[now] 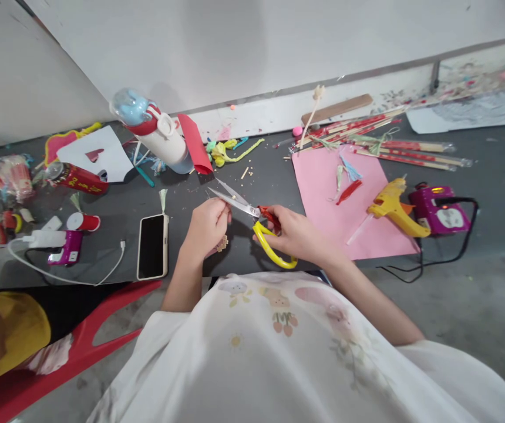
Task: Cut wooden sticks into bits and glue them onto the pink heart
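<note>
So the right hand [294, 232] has its fingers wrapped around the handles of a pair of scissors [249, 208], one loop yellow, the other red. The left hand [208, 226] is curled with thumb against fingertips, and there's a beige knobbly piece [222, 243] poking out just below it. Can't tell if that hand is actually gripping the piece.

Here's the bit that matters: the scissors lie crosswise between the hands, long axis running from the right palm to the left and a little away from the body. Blades are slightly spread, right by the left fingertips; touching or not, I honestly can't tell.

Further out on the grey surface [274, 170]: a smartphone [152, 247] left, pink paper [323, 194] and a yellow glue gun [392, 208] right, a drink bottle [162, 138] farther back.
</note>
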`<act>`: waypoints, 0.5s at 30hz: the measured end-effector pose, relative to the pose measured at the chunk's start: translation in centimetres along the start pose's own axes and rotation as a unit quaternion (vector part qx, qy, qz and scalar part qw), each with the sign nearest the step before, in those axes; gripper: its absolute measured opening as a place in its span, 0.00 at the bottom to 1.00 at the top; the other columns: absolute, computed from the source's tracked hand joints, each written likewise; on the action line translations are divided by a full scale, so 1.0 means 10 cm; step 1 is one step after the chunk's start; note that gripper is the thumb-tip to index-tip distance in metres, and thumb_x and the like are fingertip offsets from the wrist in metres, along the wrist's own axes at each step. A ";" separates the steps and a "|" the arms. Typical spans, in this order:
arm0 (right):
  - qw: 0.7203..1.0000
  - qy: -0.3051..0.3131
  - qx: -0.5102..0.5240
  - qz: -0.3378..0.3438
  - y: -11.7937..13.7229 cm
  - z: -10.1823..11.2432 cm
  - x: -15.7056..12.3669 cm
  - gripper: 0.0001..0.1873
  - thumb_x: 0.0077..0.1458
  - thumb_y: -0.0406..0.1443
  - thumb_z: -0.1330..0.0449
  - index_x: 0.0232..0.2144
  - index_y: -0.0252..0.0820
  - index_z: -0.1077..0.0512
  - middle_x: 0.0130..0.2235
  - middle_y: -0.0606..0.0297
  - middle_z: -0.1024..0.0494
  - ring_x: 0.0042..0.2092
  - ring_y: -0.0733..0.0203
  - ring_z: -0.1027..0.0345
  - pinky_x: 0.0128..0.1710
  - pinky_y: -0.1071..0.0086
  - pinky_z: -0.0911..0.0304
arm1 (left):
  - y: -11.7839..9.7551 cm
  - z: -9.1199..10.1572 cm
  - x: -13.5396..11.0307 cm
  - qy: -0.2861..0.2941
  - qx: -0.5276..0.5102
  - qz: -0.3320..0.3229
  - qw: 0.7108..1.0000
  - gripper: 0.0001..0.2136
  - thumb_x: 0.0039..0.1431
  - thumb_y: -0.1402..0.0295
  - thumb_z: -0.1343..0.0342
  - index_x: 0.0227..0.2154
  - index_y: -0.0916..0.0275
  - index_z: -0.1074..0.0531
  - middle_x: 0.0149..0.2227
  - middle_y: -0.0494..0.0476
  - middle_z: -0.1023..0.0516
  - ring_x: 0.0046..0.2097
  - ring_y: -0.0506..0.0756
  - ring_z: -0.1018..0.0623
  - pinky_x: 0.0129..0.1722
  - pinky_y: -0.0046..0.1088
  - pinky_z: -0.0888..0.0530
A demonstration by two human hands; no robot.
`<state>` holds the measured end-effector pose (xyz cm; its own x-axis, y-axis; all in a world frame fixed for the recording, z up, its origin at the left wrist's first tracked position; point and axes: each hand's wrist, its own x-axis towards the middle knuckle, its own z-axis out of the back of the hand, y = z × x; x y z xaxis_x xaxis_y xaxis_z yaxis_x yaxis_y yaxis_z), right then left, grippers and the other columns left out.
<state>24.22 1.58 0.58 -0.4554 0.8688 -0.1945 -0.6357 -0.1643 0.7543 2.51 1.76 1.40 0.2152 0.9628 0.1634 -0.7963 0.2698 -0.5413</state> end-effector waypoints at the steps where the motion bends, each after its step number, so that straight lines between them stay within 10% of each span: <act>1: 1.000 0.000 0.005 0.000 -0.01 -0.01 0.01 0.14 0.52 0.46 0.41 0.33 0.42 0.36 0.31 0.66 0.26 0.29 0.63 0.34 0.28 0.71 0.46 | 0.01 0.00 0.01 0.007 0.005 0.000 1.000 0.13 0.61 0.71 0.56 0.20 0.61 0.37 0.23 0.51 0.29 0.28 0.50 0.29 0.33 0.26 0.34; 11: 0.994 -0.003 0.074 -0.079 -0.17 -0.22 0.14 0.16 0.48 0.49 0.41 0.28 0.42 0.33 0.23 0.70 0.30 0.24 0.67 0.42 0.23 0.73 0.51 | 0.06 0.05 0.27 0.104 0.088 -0.008 0.991 0.12 0.62 0.70 0.55 0.23 0.61 0.33 0.22 0.52 0.29 0.26 0.52 0.31 0.29 0.27 0.38; 15: 0.985 -0.013 0.139 -0.097 -0.22 -0.31 0.24 0.17 0.51 0.49 0.43 0.30 0.41 0.30 0.25 0.67 0.26 0.26 0.65 0.36 0.24 0.73 0.46 | -0.14 0.05 0.34 0.001 0.236 -0.030 0.971 0.13 0.65 0.68 0.59 0.30 0.63 0.31 0.30 0.61 0.26 0.33 0.57 0.28 0.35 0.33 0.37</act>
<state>22.52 2.58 -3.48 -0.3236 0.8834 -0.3390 -0.5124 0.1375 0.8477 4.07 4.69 3.09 0.2694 0.9459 0.1807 -0.9527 0.2891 -0.0934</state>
